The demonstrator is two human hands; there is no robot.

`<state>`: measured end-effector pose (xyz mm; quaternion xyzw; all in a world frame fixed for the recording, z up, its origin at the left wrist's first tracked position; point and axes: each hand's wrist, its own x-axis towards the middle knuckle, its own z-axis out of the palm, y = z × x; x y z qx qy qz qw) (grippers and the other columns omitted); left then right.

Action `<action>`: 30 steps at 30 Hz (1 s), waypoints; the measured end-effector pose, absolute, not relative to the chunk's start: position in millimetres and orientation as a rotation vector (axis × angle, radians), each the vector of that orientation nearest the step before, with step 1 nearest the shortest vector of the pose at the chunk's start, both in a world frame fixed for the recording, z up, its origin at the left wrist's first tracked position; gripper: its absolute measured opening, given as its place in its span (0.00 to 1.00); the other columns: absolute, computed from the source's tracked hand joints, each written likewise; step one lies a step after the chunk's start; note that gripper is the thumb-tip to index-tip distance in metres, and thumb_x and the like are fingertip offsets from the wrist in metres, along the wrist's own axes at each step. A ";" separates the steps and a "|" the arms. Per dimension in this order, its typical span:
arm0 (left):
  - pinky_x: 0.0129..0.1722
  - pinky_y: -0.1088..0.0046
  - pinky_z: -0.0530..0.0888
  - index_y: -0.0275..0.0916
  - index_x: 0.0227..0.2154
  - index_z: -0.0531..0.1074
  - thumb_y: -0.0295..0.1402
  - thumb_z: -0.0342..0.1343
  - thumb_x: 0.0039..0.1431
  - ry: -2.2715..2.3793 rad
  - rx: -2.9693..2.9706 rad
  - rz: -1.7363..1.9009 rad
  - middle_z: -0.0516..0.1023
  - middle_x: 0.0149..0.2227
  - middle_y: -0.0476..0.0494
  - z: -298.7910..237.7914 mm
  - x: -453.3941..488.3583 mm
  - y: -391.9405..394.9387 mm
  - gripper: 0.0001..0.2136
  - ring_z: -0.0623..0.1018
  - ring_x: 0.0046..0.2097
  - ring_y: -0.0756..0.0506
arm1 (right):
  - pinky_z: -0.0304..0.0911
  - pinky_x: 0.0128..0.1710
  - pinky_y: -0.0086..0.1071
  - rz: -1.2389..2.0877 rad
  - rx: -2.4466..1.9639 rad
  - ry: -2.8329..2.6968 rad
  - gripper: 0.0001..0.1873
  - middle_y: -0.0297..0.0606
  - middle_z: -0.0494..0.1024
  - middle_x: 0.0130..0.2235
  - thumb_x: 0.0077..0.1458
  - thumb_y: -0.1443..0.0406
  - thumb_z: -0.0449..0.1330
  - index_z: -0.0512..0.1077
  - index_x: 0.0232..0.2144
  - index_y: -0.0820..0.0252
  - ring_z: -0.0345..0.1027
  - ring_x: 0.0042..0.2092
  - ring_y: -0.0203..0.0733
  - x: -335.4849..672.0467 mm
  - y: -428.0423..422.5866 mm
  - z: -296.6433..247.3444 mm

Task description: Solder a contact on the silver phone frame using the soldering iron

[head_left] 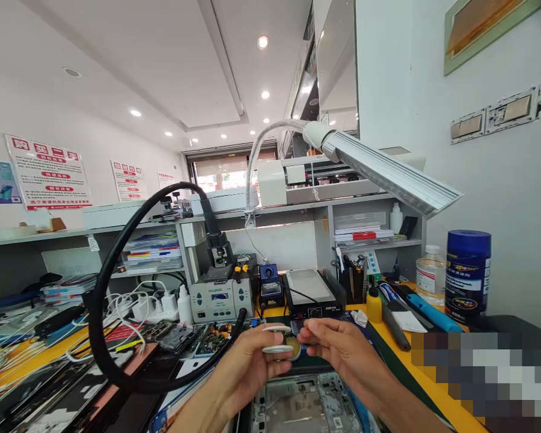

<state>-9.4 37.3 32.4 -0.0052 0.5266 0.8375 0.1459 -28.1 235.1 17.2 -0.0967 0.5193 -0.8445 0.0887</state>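
Observation:
In the middle of the view, my left hand (247, 364) grips a small spool (278, 349) with two white round rims, fingers wrapped around it. Just to its right is my right hand (338, 346), thumb and fingertips pinched together. Whatever lies between those fingertips is too small to make out. Beneath both hands lies an opened metal device frame (302, 403), scuffed and grey. A round, yellowish tin (294, 349) shows partly behind the spool.
A thick black hose (100, 288) loops at left from the hot-air station (220, 297). Behind my hands stands a flat heating plate (310, 286). To the right are a yellow bottle (374, 305) and a blue can (467, 273). A lamp (388, 171) hangs overhead.

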 end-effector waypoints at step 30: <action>0.36 0.77 0.75 0.33 0.41 0.79 0.32 0.77 0.41 1.769 -0.067 2.745 0.85 0.39 0.38 38.3 -31.7 -43.0 0.22 0.81 0.38 0.47 | 0.75 0.34 0.33 -2.309 0.055 1.886 0.10 0.40 0.82 0.37 0.66 0.65 0.64 0.76 0.46 0.65 0.78 0.34 0.39 -58.4 185.8 28.3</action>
